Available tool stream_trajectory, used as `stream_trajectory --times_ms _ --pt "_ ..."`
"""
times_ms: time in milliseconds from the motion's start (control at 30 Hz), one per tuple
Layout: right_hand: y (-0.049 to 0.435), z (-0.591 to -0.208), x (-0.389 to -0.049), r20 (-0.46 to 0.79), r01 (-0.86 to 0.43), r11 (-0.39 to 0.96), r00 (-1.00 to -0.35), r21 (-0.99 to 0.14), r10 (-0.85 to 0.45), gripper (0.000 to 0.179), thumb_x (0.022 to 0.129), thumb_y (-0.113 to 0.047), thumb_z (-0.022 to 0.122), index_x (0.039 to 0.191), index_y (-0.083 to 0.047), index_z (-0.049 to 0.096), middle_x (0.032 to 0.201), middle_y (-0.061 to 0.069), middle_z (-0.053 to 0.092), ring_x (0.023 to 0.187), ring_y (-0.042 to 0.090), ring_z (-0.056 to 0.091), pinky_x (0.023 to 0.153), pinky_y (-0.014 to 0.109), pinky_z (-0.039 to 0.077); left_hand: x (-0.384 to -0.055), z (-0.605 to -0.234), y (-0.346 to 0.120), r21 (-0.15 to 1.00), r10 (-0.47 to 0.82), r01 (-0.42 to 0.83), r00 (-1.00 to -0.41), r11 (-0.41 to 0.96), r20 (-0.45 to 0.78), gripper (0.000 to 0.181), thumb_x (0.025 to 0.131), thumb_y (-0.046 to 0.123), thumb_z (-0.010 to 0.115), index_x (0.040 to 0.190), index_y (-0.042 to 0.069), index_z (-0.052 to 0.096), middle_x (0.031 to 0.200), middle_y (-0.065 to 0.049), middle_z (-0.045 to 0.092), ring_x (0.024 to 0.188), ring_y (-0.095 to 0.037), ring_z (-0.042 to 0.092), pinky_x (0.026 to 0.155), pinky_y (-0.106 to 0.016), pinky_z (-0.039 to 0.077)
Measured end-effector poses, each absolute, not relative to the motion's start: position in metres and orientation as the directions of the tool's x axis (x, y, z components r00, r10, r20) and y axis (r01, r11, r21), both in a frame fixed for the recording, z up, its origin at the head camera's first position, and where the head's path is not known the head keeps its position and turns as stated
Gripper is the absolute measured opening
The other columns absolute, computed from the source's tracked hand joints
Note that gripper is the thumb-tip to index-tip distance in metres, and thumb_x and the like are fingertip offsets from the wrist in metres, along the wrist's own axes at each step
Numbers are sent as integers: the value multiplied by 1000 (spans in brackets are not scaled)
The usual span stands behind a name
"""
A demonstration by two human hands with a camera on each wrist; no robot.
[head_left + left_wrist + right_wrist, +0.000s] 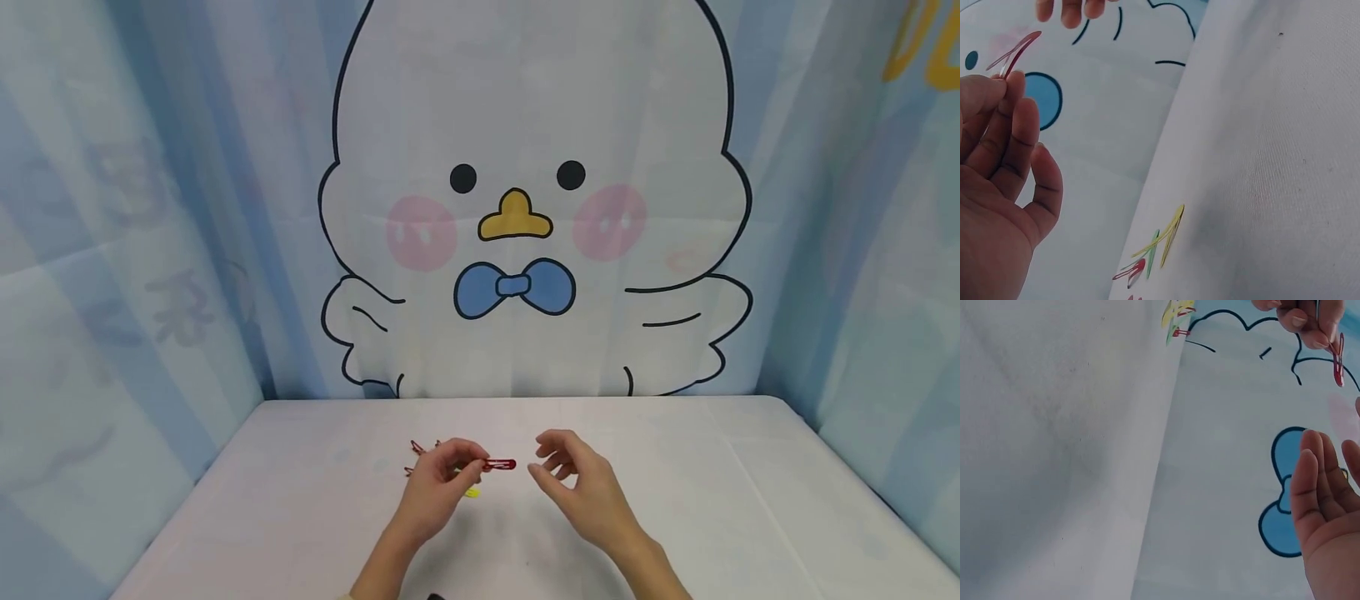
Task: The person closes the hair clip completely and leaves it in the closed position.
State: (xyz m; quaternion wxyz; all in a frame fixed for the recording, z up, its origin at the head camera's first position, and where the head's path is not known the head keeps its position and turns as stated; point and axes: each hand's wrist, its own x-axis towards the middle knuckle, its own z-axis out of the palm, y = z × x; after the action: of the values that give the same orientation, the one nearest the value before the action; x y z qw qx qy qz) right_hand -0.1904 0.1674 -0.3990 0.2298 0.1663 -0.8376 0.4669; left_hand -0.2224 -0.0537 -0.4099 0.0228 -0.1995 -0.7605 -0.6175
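Between thumb and forefinger, my left hand (441,485) pinches a red snap hair clip (501,464), whose rounded end points right. In the left wrist view the clip's two arms are spread apart. My right hand (587,490) is a short way to the right of the clip, fingers loosely bent with a gap between thumb and fingertips, holding nothing. On the table beneath and behind the left hand lie more hair clips: a yellow clip (1174,231), a green clip (1152,253) and a red clip (1138,270). The left hand partly hides this group in the head view.
The white-covered table (712,500) reaches to a curtain (525,350) printed with a cartoon bird, and pale blue cloth hangs on both sides. A small dark object (436,597) shows at the bottom edge of the head view.
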Motion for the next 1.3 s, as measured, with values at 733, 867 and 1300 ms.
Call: stream_trajectory --times_ms 733,867,1300 --pt "153 -405 -186 506 -494 395 -859 -774 -83 13 90 -1 74 93 -12 68 83 -9 68 70 8 61 65 25 53 -216 -411 -51 942 362 314 -897 120 253 10 97 10 67 105 5 72 98 -5 71 91 -21 64 77 -27 52" --pt "152 -405 -187 523 -510 383 -849 -770 -79 14 88 1 76 92 -10 68 83 -8 68 70 8 62 65 26 53 -217 -412 -50 945 359 309 -898 106 253 10 97 9 68 105 4 72 98 -5 71 91 -21 65 77 -27 52" --pt "151 -405 -186 545 -526 355 -837 -773 -55 18 86 1 77 90 -14 69 80 -12 66 68 8 61 62 25 52 -216 -412 -48 950 358 302 -898 82 255 15 92 13 75 103 4 73 96 -5 72 89 -18 65 76 -28 52"
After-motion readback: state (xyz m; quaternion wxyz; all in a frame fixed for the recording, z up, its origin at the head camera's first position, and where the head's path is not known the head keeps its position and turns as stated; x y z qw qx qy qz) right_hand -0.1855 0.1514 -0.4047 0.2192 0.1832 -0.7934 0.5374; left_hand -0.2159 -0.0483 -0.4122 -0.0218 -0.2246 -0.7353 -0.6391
